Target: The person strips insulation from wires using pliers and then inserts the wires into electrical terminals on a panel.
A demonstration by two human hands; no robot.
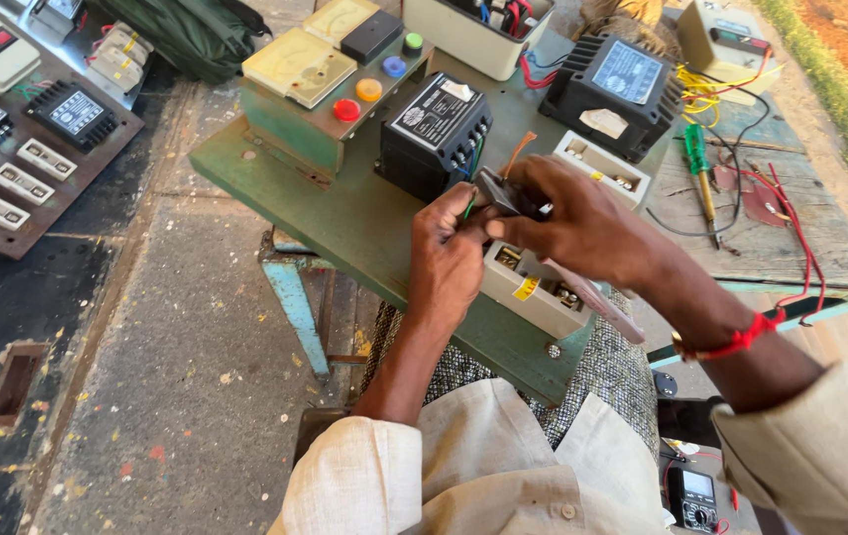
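Your right hand (582,223) grips a small dark tool (508,193), fingers clamped round it; your left hand (449,253) pinches a thin green wire (470,205) just below the tool's tip. Both hover over a white fuse box (533,292) on the green table (344,213), just before a black unit (434,134).

Both forearms reach forward from rolled pale sleeves and meet, the left hand (447,253) upright with its back to the camera and fingers curled in a pinch, the right hand (582,223) crossing in with fingers bent toward it.
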